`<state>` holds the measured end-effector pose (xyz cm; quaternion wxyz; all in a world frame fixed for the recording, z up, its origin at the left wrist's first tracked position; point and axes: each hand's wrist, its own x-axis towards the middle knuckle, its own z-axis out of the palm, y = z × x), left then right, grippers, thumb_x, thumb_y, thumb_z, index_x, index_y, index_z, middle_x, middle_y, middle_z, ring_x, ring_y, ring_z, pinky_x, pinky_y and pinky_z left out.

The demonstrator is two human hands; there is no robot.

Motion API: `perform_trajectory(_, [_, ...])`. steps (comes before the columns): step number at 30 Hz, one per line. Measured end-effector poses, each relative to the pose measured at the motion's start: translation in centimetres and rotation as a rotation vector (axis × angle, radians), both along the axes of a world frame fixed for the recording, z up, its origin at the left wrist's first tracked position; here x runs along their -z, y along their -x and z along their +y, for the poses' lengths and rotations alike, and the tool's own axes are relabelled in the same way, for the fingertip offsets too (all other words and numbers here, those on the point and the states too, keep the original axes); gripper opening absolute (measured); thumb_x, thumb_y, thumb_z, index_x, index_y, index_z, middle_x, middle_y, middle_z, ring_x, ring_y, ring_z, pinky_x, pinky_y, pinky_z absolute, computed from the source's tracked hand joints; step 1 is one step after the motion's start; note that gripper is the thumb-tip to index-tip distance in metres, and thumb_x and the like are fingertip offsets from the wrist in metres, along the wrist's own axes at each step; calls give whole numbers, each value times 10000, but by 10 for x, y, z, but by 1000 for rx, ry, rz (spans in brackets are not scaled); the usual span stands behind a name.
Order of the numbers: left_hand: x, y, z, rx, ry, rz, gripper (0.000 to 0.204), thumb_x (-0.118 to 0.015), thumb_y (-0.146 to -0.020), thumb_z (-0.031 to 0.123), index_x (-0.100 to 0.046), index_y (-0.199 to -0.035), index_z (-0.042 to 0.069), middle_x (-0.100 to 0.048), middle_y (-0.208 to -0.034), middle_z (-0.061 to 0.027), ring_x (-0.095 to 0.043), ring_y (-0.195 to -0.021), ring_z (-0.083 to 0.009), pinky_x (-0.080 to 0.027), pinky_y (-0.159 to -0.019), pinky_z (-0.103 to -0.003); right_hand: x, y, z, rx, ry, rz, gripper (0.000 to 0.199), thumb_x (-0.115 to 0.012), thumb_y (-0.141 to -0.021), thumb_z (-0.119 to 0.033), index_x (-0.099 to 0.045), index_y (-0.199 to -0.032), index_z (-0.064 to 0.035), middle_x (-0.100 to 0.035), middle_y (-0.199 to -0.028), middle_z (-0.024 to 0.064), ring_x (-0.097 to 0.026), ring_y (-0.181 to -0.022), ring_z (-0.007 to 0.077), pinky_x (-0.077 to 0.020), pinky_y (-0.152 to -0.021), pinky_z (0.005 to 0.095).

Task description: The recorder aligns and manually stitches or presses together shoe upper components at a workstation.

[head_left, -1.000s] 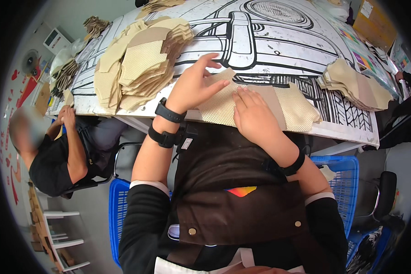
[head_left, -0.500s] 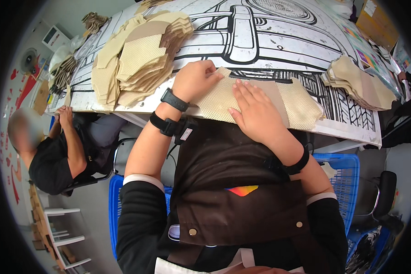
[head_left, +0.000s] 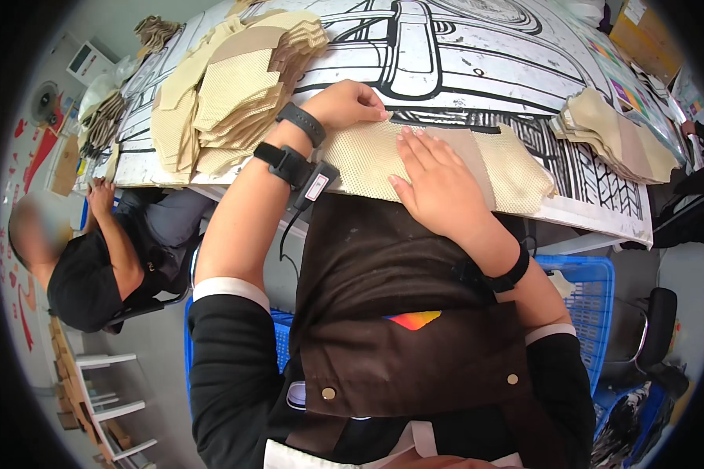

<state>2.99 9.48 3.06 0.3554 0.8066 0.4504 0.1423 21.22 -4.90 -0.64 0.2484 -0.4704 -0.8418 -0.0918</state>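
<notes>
We're looking down at a cream-yellow perforated mesh fabric piece with a tan smooth band across it (head_left: 454, 160), lying flat at the near edge of the white worktable printed with thick black line art (head_left: 477, 62). Our left hand (head_left: 352, 102) sits at the piece's upper left corner, fingers curled together and pinching down on the edge there. Our right hand (head_left: 438, 184) lies spread open, palm flat on the middle of the fabric, fingers apart and pressing. The piece looks light, thin and floppy to us, likely to slide on the smooth board and to crease if bunched, so the corners and the stiffer tan band seem the best places to grip. To the left rests a tall fanned stack of similar cream mesh pieces (head_left: 227, 94); a smaller pile of beige fabric pieces (head_left: 610, 137) sits to the right. A seated co-worker in black (head_left: 94, 266) works at lower left.
</notes>
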Motion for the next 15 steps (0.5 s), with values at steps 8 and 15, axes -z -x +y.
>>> perform_trajectory(8, [-7, -2, 16, 97, 40, 102, 168, -654, -759, 91, -659, -913, 25, -655, -837, -47, -576, -758, -100, -457, -716, -238, 1, 3, 0, 5, -11, 29, 504, -454, -886, -353, -481, -1193, 46, -484, -1259, 183, -435, -1193, 287, -297, -1021, 391])
perform_trajectory(15, [-55, -9, -18, 213, -635, 364, 365, -589, -813, 131, -553, -1173, 85, -575, -1129, -150, -549, -1014, -310, -443, -852, -345, 4, 7, 0, 37, -116, 13, 481, -492, -859, -351, -535, -1141, 35, -516, -1220, 167, -459, -1154, 295, -315, -999, 403])
